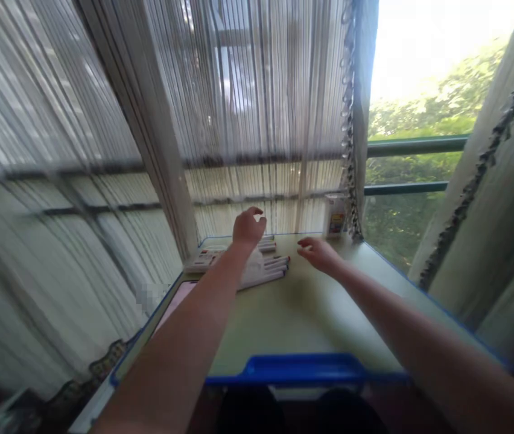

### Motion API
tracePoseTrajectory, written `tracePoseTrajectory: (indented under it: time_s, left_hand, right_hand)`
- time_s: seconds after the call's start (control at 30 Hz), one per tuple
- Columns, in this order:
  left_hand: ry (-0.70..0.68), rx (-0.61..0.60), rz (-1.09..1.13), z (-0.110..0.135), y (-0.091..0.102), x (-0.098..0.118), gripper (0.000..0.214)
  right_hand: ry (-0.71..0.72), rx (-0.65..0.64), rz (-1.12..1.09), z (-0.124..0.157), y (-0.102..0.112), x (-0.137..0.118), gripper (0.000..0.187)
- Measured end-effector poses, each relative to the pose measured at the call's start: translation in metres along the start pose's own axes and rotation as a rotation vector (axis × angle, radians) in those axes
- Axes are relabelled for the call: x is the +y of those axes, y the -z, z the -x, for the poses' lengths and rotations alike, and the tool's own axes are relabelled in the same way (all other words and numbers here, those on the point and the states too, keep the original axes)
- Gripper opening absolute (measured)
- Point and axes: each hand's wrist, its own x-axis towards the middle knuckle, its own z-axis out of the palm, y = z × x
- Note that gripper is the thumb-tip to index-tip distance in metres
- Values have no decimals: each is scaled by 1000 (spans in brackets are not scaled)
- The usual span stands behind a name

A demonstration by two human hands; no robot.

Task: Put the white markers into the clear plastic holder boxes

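My left hand point(248, 228) is raised above the far part of the desk, over several white markers. Its thumb and index finger are curved with a gap between them, and nothing shows in it. The markers point(272, 267) lie side by side with red and dark tips pointing right; my left forearm and a whitish, blurred wrapping hide part of them. To their right, my right hand point(318, 253) hovers over the desk, fingers stretched toward the markers, apart from them and holding nothing visible.
The pale desk point(275, 331) has a blue rim and a blue front tray point(302, 366). A white box point(206, 259) lies at the far left, near a pink-screened device point(178, 299) partly behind my forearm. A white pack point(336, 217) stands at the back right. Sheer curtains point(257, 120) hang behind.
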Motion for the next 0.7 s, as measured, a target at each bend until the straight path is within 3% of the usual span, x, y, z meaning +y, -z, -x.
tracePoseTrajectory:
  time_s: [0.1, 0.2, 0.3, 0.4, 0.57, 0.7]
  left_hand:
    - [128, -46, -96, 16, 29, -15, 27]
    - [235, -113, -177, 40, 41, -25, 35]
    - [305, -148, -229, 63, 42, -31, 43]
    - [340, -165, -225, 76, 37, -37, 47]
    - [371, -171, -144, 77, 29, -48, 40]
    - [296, -124, -24, 75, 23, -50, 34]
  right_hand:
    - [64, 18, 50, 21, -28, -40, 39]
    - [187, 19, 29, 41, -57, -65, 56]
    - [312, 28, -42, 54, -81, -73, 67]
    - [320, 64, -135, 56, -98, -69, 73]
    - [375, 71, -296, 47, -111, -56, 52]
    - [445, 189, -341, 43, -107, -55, 39]
